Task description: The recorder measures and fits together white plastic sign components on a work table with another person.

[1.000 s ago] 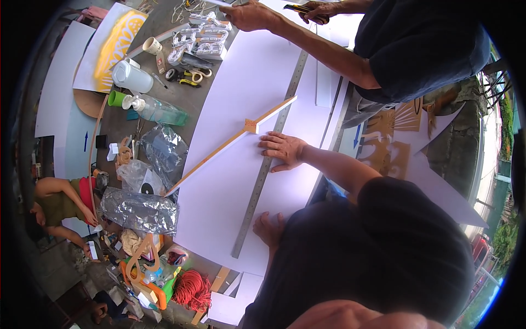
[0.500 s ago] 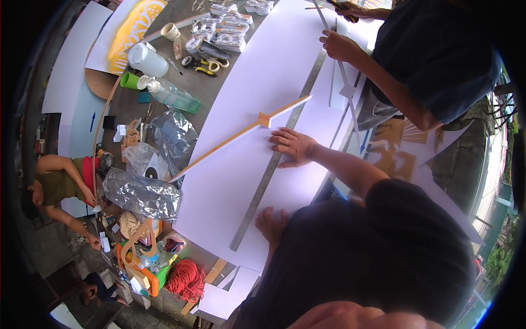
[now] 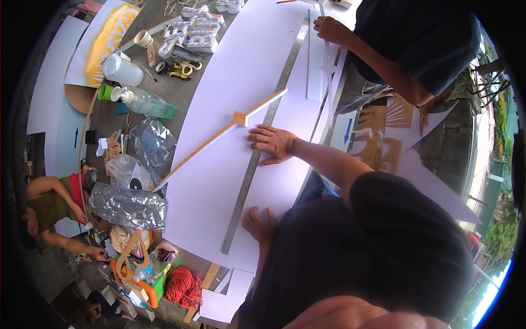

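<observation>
A long steel ruler (image 3: 244, 197) lies across a large white sheet (image 3: 205, 219). My right hand (image 3: 272, 144) rests palm down with fingers spread, over the ruler's edge and on the sheet. Nearer my body, my left hand (image 3: 259, 225) leans on the sheet to the right of the ruler's near end, fingers apart and holding nothing. A long thin strip (image 3: 203, 145), brown on its edge and white on its side, crosses the ruler just beyond my right hand. A small orange-brown block (image 3: 239, 118) sits midway along it.
A co-worker's hand (image 3: 329, 28) holds a white strip with a square piece (image 3: 327, 68) at the upper right. Left of the sheet are a spray bottle (image 3: 145, 102), white jug (image 3: 121, 69), scissors (image 3: 186, 68), crumpled plastic (image 3: 129, 205) and red cord (image 3: 182, 287). Another person (image 3: 52, 200) works far left.
The whole view has shifted, so things appear further left. My hands keep their places on the sheet. The co-worker's strip has swung, and their other hand with a tool has left view.
</observation>
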The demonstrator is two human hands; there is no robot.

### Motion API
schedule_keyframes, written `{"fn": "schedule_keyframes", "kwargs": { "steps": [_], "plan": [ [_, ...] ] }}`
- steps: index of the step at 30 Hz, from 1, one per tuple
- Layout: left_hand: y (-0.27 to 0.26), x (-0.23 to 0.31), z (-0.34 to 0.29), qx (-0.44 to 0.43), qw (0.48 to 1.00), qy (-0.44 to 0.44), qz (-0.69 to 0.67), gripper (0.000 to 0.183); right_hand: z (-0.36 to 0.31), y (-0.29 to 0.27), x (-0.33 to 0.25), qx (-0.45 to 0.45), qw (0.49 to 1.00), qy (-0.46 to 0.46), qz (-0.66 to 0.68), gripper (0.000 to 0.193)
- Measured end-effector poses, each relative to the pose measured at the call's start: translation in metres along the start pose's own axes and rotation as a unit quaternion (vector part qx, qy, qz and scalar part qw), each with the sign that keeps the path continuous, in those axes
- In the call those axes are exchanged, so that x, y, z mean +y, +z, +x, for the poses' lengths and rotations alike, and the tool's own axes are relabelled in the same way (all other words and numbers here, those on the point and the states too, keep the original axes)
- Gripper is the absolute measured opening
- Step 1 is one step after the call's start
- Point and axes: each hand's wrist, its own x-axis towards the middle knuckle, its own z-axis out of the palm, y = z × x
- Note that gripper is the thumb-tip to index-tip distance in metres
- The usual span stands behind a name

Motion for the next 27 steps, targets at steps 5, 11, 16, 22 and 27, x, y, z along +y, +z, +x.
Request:
{"fn": "schedule_keyframes", "kwargs": {
  "steps": [5, 11, 16, 22, 27],
  "plan": [
    [-0.003, 0.001, 0.0, -0.018, 1.0, -0.018, -0.003, 0.045, -0.001, 0.001, -0.001, -0.002, 1.0, -0.004, -0.009, 0.061],
    [-0.007, 0.004, 0.002, -0.011, 1.0, -0.013, -0.005, 0.045, -0.002, 0.002, -0.003, 0.002, 1.0, -0.002, -0.011, 0.061],
    [-0.007, 0.005, 0.004, -0.009, 1.0, -0.007, -0.009, 0.044, -0.001, 0.001, -0.003, 0.001, 1.0, 0.004, -0.009, 0.061],
    [-0.01, 0.009, 0.006, -0.025, 0.999, -0.013, -0.014, 0.043, -0.002, 0.003, 0.001, 0.017, 1.0, -0.007, 0.001, 0.06],
    [-0.009, 0.01, 0.007, -0.039, 0.999, -0.018, -0.002, 0.043, -0.002, 0.003, 0.001, 0.023, 1.0, -0.008, 0.013, 0.059]
  ]
}}
